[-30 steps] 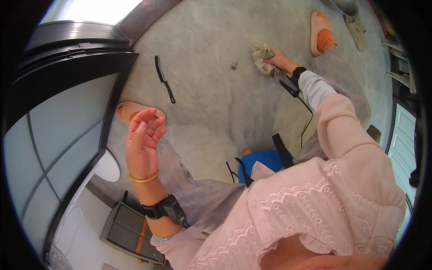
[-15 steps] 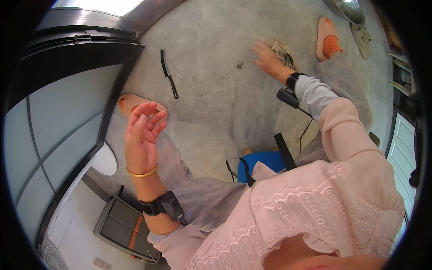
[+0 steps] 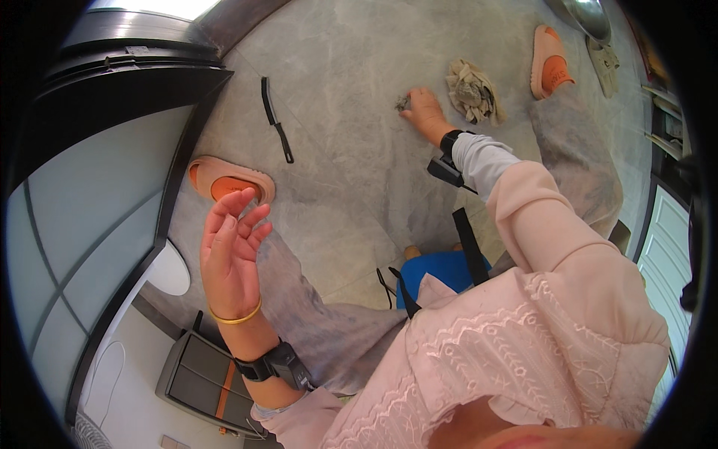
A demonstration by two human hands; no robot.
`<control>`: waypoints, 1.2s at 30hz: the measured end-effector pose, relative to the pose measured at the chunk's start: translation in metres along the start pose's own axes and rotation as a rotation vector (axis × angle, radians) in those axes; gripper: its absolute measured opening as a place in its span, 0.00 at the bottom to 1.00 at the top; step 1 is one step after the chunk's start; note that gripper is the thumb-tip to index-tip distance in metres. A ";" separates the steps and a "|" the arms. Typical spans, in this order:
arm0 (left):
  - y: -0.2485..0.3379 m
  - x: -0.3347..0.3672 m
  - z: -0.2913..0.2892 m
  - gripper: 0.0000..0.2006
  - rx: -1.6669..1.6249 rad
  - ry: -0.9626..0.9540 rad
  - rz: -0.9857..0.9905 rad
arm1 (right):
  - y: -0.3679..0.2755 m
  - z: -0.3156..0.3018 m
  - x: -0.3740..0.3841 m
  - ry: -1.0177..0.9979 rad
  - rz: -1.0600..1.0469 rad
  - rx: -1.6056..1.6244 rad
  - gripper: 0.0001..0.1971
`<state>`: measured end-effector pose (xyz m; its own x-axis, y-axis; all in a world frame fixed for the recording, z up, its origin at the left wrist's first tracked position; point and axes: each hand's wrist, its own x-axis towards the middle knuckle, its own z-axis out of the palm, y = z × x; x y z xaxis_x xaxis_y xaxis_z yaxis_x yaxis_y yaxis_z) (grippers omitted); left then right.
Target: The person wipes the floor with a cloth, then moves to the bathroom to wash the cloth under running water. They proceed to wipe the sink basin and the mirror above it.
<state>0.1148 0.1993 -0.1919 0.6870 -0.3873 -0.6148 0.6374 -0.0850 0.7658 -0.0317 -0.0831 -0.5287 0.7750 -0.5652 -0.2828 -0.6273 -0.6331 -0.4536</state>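
Note:
My right hand (image 3: 426, 116) reaches down to the grey floor, its fingers and thumb closed around a small clump of dark debris (image 3: 402, 103), part of which still shows. A crumpled, soiled beige rag (image 3: 473, 91) lies just to the right of this hand. My left hand (image 3: 233, 251) hangs in the air with its palm turned up and its fingers loosely curled and apart, holding nothing. Beyond it, a black long-handled brush (image 3: 274, 120) rests on the floor.
Orange slippers are on my feet, the left one (image 3: 232, 179) and the right one (image 3: 548, 63). A dark-framed glass door (image 3: 105, 179) stands at the left. A metal basin (image 3: 587, 19) is at the far right, and a blue stool seat (image 3: 437, 275) is beneath me.
My right hand has moved left from beside the rag to the debris clump, and its fingers have closed there. The rag now shows fully. My left hand has barely shifted.

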 end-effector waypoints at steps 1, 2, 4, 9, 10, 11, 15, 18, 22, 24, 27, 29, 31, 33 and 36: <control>0.000 0.000 0.000 0.14 -0.004 -0.003 0.000 | 0.000 0.002 0.001 0.022 -0.031 -0.005 0.21; 0.000 0.000 0.000 0.14 -0.007 -0.005 -0.001 | -0.001 0.004 0.002 0.013 -0.044 0.006 0.20; 0.001 -0.001 0.000 0.14 -0.007 -0.011 -0.001 | -0.002 0.006 0.005 0.018 -0.086 0.029 0.18; 0.002 -0.002 0.002 0.15 -0.008 -0.017 -0.003 | -0.005 0.003 0.008 -0.013 -0.099 0.037 0.18; 0.001 -0.002 0.003 0.15 -0.011 -0.019 -0.002 | -0.006 0.002 0.008 -0.030 -0.074 0.019 0.19; 0.001 -0.002 0.003 0.15 -0.014 -0.020 -0.001 | -0.007 0.001 0.008 -0.017 -0.106 0.043 0.18; 0.000 -0.001 0.005 0.15 -0.021 -0.029 -0.001 | -0.009 0.000 0.011 0.054 -0.367 -0.043 0.17; 0.001 -0.001 0.007 0.15 -0.012 -0.030 -0.009 | -0.006 0.001 0.017 0.008 -0.517 -0.067 0.15; 0.002 -0.001 0.008 0.15 -0.011 -0.027 -0.003 | 0.006 0.002 0.024 -0.064 -0.487 -0.033 0.12; 0.003 0.000 0.008 0.15 -0.013 -0.030 0.002 | 0.011 0.004 0.024 -0.051 -0.469 -0.002 0.11; 0.002 0.002 0.010 0.15 -0.018 -0.039 -0.010 | 0.017 0.008 0.021 -0.057 -0.419 0.003 0.09; 0.002 0.003 0.013 0.14 -0.003 -0.029 -0.028 | 0.020 0.011 0.021 -0.074 -0.401 -0.014 0.08; 0.000 0.007 0.017 0.14 0.006 -0.031 -0.044 | 0.022 0.013 0.021 -0.076 -0.405 -0.041 0.07; -0.002 0.010 0.022 0.14 0.014 -0.044 -0.057 | 0.024 0.011 0.021 -0.126 -0.355 0.031 0.06; -0.009 0.016 0.034 0.14 0.000 -0.076 -0.089 | 0.023 -0.007 0.019 -0.087 -0.181 0.234 0.06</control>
<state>0.1084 0.1631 -0.2019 0.5995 -0.4466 -0.6642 0.6944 -0.1224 0.7091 -0.0320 -0.1125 -0.5386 0.8824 -0.4006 -0.2468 -0.4517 -0.5741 -0.6829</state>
